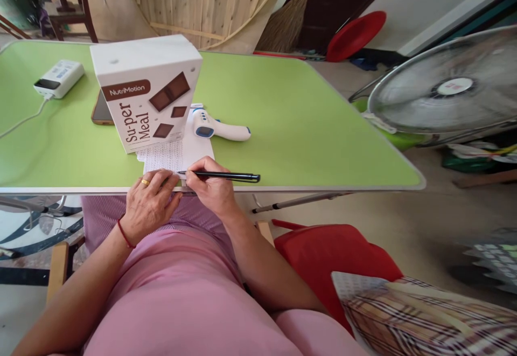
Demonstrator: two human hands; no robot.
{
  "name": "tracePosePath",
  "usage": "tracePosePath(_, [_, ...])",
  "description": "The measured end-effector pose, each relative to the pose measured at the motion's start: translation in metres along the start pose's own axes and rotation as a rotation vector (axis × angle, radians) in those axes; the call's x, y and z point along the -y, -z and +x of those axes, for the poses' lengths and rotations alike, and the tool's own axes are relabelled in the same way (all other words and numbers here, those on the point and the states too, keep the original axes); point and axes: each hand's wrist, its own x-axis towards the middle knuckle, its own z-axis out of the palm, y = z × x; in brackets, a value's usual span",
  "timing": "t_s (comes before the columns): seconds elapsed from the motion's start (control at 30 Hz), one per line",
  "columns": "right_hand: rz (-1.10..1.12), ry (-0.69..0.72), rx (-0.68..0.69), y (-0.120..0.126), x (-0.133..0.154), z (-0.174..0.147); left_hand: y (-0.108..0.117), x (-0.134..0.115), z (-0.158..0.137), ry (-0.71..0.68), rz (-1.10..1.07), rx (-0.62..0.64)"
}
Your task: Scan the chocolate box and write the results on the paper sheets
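Note:
Between the thumb and fingers of my right hand (214,188) is a black pen (238,176), its tip pointing left at the front edge of the table. Under the tip lies a sheet of paper (165,156) with rows of small handwriting on its left part. My left hand (150,202), with a ring and a red wrist cord, rests on the paper's near edge, fingers laid down and thumb apart. A white NutriMotion box (149,95) stands upright just beyond, hiding part of the paper. Right of the box lies a white infrared thermometer (226,131).
On the green table (299,124), a phone (100,112) lies partly behind the box, and a white power bank (60,77) with a cable sits far left. A large fan (448,86) stands at the right. A red chair (335,259) holds a plaid bag (420,313) beside me.

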Motion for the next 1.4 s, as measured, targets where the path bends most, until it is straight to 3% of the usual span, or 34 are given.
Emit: tracePosePath(1.4, [-0.012,-0.055,-0.025,-0.0005,-0.0003,-0.0009,0.0018,-0.0007,0.0009,0.009,0.016,0.031])
